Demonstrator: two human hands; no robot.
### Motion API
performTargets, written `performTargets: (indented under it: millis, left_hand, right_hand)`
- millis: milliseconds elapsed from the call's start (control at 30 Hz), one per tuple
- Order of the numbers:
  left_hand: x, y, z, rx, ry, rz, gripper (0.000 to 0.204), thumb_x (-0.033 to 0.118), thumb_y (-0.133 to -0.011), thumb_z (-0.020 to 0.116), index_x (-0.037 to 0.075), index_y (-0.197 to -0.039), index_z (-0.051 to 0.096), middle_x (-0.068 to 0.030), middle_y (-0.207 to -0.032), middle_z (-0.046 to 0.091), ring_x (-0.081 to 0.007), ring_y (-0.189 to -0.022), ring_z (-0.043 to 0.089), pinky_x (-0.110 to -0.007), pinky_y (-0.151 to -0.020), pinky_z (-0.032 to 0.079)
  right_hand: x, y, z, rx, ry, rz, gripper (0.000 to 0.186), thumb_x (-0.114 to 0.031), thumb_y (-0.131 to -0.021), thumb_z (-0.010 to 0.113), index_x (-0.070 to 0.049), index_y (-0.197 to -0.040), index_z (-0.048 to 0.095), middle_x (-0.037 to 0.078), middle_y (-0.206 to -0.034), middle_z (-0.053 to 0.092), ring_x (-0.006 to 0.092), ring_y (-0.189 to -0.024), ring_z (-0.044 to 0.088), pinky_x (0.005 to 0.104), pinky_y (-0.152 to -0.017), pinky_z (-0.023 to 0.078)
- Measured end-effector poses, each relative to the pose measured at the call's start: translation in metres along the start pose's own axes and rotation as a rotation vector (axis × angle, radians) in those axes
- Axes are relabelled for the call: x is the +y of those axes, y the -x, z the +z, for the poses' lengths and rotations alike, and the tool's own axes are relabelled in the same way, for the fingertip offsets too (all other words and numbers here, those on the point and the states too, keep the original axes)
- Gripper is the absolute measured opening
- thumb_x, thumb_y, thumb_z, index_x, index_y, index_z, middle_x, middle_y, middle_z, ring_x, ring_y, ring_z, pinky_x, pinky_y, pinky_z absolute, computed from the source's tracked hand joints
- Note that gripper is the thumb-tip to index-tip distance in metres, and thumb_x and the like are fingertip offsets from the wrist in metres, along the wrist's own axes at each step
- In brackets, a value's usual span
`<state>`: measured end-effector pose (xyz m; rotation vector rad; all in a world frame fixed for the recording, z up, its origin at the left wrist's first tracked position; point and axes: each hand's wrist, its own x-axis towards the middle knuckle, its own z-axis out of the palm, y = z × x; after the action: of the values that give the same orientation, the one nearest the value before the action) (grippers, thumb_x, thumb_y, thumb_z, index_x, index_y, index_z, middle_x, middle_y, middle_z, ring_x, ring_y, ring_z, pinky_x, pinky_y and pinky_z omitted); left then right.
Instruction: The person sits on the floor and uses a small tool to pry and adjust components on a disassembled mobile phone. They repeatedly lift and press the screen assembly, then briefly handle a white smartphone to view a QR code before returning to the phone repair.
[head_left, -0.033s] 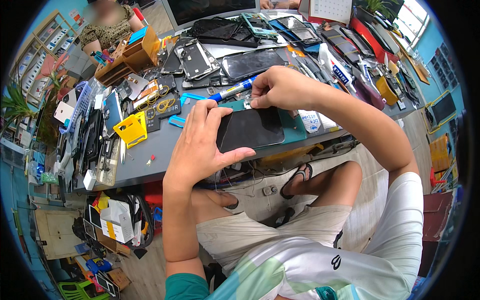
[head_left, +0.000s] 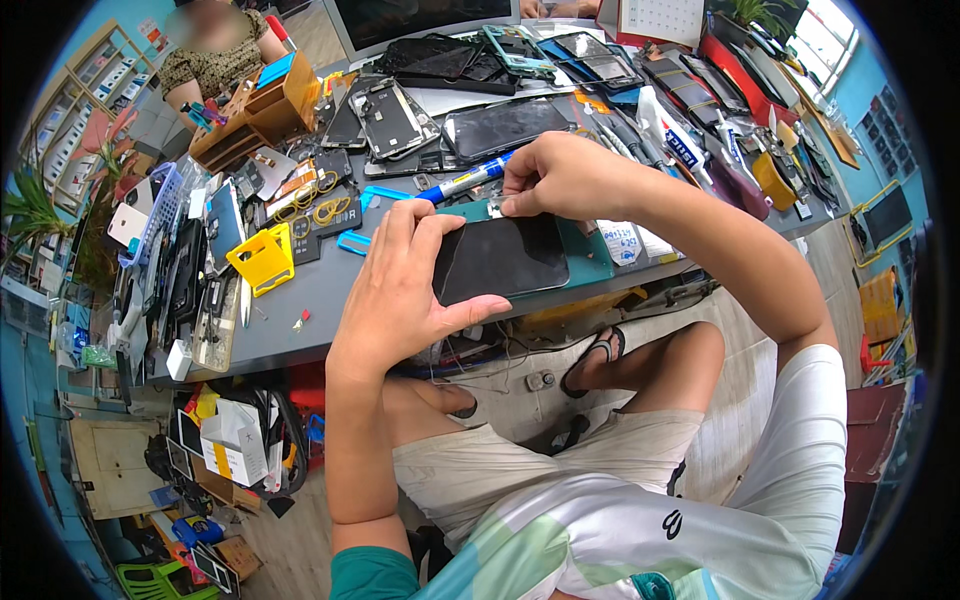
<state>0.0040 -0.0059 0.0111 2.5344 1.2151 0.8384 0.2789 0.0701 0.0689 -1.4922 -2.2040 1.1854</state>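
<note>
A dark phone screen (head_left: pixel 505 258) lies on a teal mat (head_left: pixel 588 252) near the front edge of the desk. My left hand (head_left: pixel 392 285) spans its left side, fingertips at the far edge and thumb along the near edge, gripping it. Above that far edge, my right hand (head_left: pixel 560 180) has its thumb and forefinger pinched on a small silvery piece (head_left: pixel 494 208), mostly covered by the fingers. Just behind the hands lies a blue and white marker (head_left: pixel 470 182). The underside of the phone screen cannot be seen.
Phone parts and a dark screen (head_left: pixel 505 128) crowd the back of the desk. A yellow phone stand (head_left: pixel 262 260) and rubber bands (head_left: pixel 330 210) lie to the left. White tubes (head_left: pixel 668 130) lie at right. Across the desk sits a person (head_left: pixel 215 60) beside a wooden organizer (head_left: pixel 285 105).
</note>
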Motion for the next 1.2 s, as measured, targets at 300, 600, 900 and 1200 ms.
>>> performTargets:
  millis: [300, 600, 900, 1200]
  left_hand:
    - [-0.004, -0.004, 0.000, 0.015, -0.007, 0.019, 0.095, 0.067, -0.082, 0.099, 0.003, -0.145, 0.066, -0.0236, -0.144, 0.057, -0.0476, -0.135, 0.061, -0.055, -0.119, 0.052]
    - [-0.002, -0.004, -0.002, -0.002, 0.007, -0.007, 0.095, 0.067, -0.082, 0.099, 0.003, -0.145, 0.066, -0.0241, -0.146, 0.058, -0.0474, -0.139, 0.060, -0.055, -0.120, 0.051]
    - [-0.003, -0.005, -0.001, 0.003, 0.000, 0.004, 0.095, 0.068, -0.082, 0.099, 0.003, -0.144, 0.066, -0.0238, -0.145, 0.058, -0.0470, -0.138, 0.059, -0.055, -0.120, 0.051]
    - [-0.005, -0.004, 0.003, 0.048, -0.013, 0.046, 0.093, 0.058, -0.079, 0.104, 0.004, -0.145, 0.067, -0.0187, -0.140, 0.056, -0.0418, -0.129, 0.061, -0.052, -0.112, 0.056]
  right_hand:
    - [0.014, 0.009, 0.008, 0.316, 0.380, -0.534, 0.017, -0.022, -0.098, 0.088, -0.006, -0.101, 0.084, 0.010, -0.091, 0.074, 0.0290, -0.092, 0.074, 0.0478, -0.084, 0.059]
    - [0.026, 0.020, 0.011, 0.425, 0.640, -0.719, 0.014, -0.017, -0.093, 0.087, -0.005, -0.097, 0.082, 0.009, -0.103, 0.072, 0.0334, -0.111, 0.071, 0.0482, -0.098, 0.055]
    - [0.014, 0.005, -0.003, 0.103, 0.080, -0.162, 0.023, -0.021, -0.102, 0.088, 0.001, -0.103, 0.083, 0.012, -0.078, 0.075, 0.0208, -0.058, 0.070, 0.0408, -0.054, 0.055]
    - [-0.006, 0.006, -0.015, -0.019, -0.008, 0.030, 0.021, -0.021, -0.101, 0.088, 0.000, -0.099, 0.082, 0.009, -0.076, 0.070, 0.0216, -0.064, 0.068, 0.0430, -0.054, 0.057]
